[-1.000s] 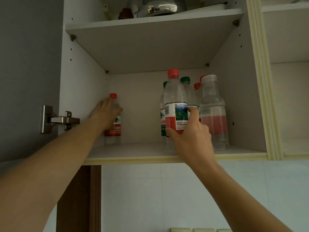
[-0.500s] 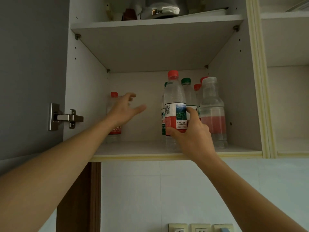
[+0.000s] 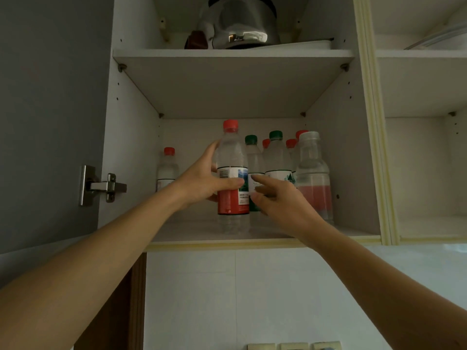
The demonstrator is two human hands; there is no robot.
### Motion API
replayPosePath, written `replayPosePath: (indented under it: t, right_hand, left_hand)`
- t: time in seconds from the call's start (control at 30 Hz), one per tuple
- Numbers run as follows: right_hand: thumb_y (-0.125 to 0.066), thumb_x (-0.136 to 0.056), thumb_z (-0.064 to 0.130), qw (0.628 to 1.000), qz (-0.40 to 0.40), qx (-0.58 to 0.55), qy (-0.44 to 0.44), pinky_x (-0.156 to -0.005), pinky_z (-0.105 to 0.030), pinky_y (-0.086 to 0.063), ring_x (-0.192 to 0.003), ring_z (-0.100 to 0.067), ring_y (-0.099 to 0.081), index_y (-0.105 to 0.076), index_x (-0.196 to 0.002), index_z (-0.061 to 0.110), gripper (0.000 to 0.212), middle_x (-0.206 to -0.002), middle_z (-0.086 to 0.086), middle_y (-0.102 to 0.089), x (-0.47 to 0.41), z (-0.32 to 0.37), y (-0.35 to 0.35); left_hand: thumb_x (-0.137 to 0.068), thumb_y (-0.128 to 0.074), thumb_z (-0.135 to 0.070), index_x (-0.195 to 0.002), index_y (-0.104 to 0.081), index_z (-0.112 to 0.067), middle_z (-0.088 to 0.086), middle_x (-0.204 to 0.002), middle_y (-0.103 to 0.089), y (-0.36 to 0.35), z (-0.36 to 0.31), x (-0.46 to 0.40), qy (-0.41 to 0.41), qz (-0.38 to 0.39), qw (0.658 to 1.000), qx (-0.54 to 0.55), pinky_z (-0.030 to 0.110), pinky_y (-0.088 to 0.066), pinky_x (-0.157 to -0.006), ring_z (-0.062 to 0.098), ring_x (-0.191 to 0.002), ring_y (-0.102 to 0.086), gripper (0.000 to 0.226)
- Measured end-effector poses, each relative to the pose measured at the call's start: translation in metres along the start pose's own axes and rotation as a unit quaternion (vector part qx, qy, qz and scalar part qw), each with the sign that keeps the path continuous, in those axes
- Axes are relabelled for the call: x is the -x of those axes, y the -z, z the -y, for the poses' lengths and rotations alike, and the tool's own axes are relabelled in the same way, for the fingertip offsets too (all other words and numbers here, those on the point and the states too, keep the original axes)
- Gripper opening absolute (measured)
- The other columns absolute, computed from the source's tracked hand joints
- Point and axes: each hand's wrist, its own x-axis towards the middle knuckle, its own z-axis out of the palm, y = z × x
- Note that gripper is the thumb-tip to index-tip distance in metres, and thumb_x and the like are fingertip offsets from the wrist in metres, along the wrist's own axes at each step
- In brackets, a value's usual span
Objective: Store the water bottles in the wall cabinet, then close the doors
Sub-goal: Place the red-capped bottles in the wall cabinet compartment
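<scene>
A red-capped water bottle (image 3: 232, 157) with a red and white label stands at the front of the wall cabinet's lower shelf (image 3: 202, 233). My left hand (image 3: 204, 180) grips it from the left, thumb across the label. My right hand (image 3: 273, 198) hovers just right of it, fingers loosely spread, holding nothing. Behind stand several bottles with green and red caps (image 3: 275, 157). A wide clear bottle with pink liquid (image 3: 313, 173) is at the right. One small red-capped bottle (image 3: 167, 168) stands alone at the back left.
The left door (image 3: 50, 122) stands open, its metal hinge (image 3: 101, 186) on the cabinet wall. A steel kettle (image 3: 240, 24) sits on the upper shelf. A second open compartment (image 3: 424, 168) lies to the right. White tiles and wall sockets (image 3: 293, 346) are below.
My left hand left the small back-left bottle, crossed right and took hold of the front red-capped bottle. My right hand let go of that bottle and drew back slightly.
</scene>
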Motion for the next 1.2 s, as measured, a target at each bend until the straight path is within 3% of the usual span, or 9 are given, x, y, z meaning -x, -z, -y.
replayPosePath:
  t: [0.1,0.23,0.33,0.5,0.6,0.77,0.93,1.1,1.2]
  right_hand:
    - [-0.058,-0.101,0.023,0.996,-0.078,0.033,0.03,-0.097,-0.032,-0.056,-0.127,-0.019,-0.059,-0.046,-0.15,0.025,0.05,-0.147,0.0,-0.054,-0.014,0.008,0.002]
    - [-0.061,-0.098,0.022,0.985,-0.125,0.083,0.083,-0.059,0.0,-0.044,-0.096,-0.014,-0.067,-0.041,-0.152,0.021,0.058,-0.138,0.0,-0.057,-0.05,0.03,0.01]
    - [-0.066,-0.095,0.028,0.987,-0.103,0.089,0.082,-0.096,-0.019,-0.035,-0.134,-0.021,-0.048,-0.026,-0.159,0.023,0.076,-0.157,-0.004,-0.039,-0.081,0.045,0.012]
    - [-0.071,-0.093,0.029,0.994,-0.07,0.071,0.042,-0.108,-0.032,-0.029,-0.149,-0.025,-0.027,-0.004,-0.162,0.023,0.096,-0.167,-0.004,-0.017,-0.116,0.046,0.006]
    - [-0.072,-0.092,0.026,0.996,-0.056,0.061,0.018,-0.12,-0.041,-0.025,-0.153,-0.026,-0.018,0.004,-0.162,0.022,0.103,-0.169,-0.005,-0.009,-0.129,0.045,-0.001]
    - [-0.076,-0.089,0.016,0.994,-0.081,0.069,0.005,-0.117,-0.042,-0.034,-0.146,-0.031,-0.032,0.003,-0.162,0.02,0.107,-0.162,-0.012,-0.026,-0.135,0.047,-0.007]
    - [-0.08,-0.085,0.016,0.993,-0.061,0.097,-0.031,-0.11,-0.048,-0.042,-0.138,-0.037,-0.041,-0.003,-0.16,0.016,0.107,-0.152,-0.018,-0.04,-0.129,0.046,-0.014]
    - [-0.074,-0.086,0.007,0.985,-0.052,0.159,-0.027,-0.103,-0.047,-0.049,-0.124,-0.035,-0.05,-0.026,-0.15,0.01,0.081,-0.138,-0.019,-0.046,-0.124,0.044,-0.018]
    - [-0.078,-0.082,0.004,0.984,0.01,0.167,-0.055,-0.1,-0.053,-0.051,-0.123,-0.041,-0.053,-0.007,-0.158,0.026,0.106,-0.141,-0.019,-0.042,-0.119,0.045,-0.022]
  left_hand:
    - [-0.076,-0.086,-0.029,-0.153,-0.006,-0.054,-0.025,-0.106,-0.047,0.013,0.012,0.0,0.011,-0.017,0.999,-0.025,0.02,-0.056,-0.053,0.001,-0.083,-0.071,0.114]
    - [-0.076,-0.086,-0.027,-0.158,0.002,-0.042,-0.018,-0.103,-0.049,0.03,0.032,-0.002,0.059,-0.052,0.996,-0.043,0.019,-0.055,-0.059,0.003,-0.089,-0.061,0.121]
    - [-0.078,-0.085,-0.02,-0.15,-0.026,-0.03,-0.013,-0.111,-0.058,0.039,0.045,-0.003,0.057,-0.077,0.994,-0.058,0.017,-0.05,-0.065,0.005,-0.097,-0.062,0.093]
    - [-0.08,-0.083,-0.019,-0.127,-0.04,-0.036,-0.013,-0.109,-0.061,0.047,0.061,-0.005,0.057,-0.089,0.994,-0.043,0.028,-0.051,-0.082,0.008,-0.1,-0.063,0.066]
    - [-0.081,-0.083,-0.02,-0.121,-0.038,-0.042,-0.018,-0.107,-0.059,0.047,0.066,-0.005,0.054,-0.089,0.994,-0.033,0.021,-0.05,-0.074,0.001,-0.096,-0.061,0.064]
    - [-0.08,-0.084,-0.024,-0.106,-0.043,-0.051,-0.019,-0.106,-0.06,0.047,0.07,-0.006,0.052,-0.089,0.994,-0.031,0.019,-0.049,-0.069,0.0,-0.093,-0.063,0.055]
    - [-0.078,-0.085,-0.026,-0.119,-0.042,-0.046,-0.013,-0.113,-0.062,0.048,0.07,-0.007,0.059,-0.094,0.993,-0.038,0.038,-0.054,-0.089,0.011,-0.104,-0.065,0.063]
    - [-0.078,-0.085,-0.027,-0.117,-0.04,-0.048,-0.016,-0.109,-0.06,0.048,0.066,-0.006,0.064,-0.091,0.993,-0.043,0.028,-0.052,-0.076,0.007,-0.1,-0.064,0.063]
    - [-0.079,-0.084,-0.026,-0.12,-0.04,-0.044,-0.015,-0.109,-0.06,0.049,0.065,-0.006,0.072,-0.091,0.992,-0.05,0.036,-0.055,-0.085,0.01,-0.102,-0.063,0.063]
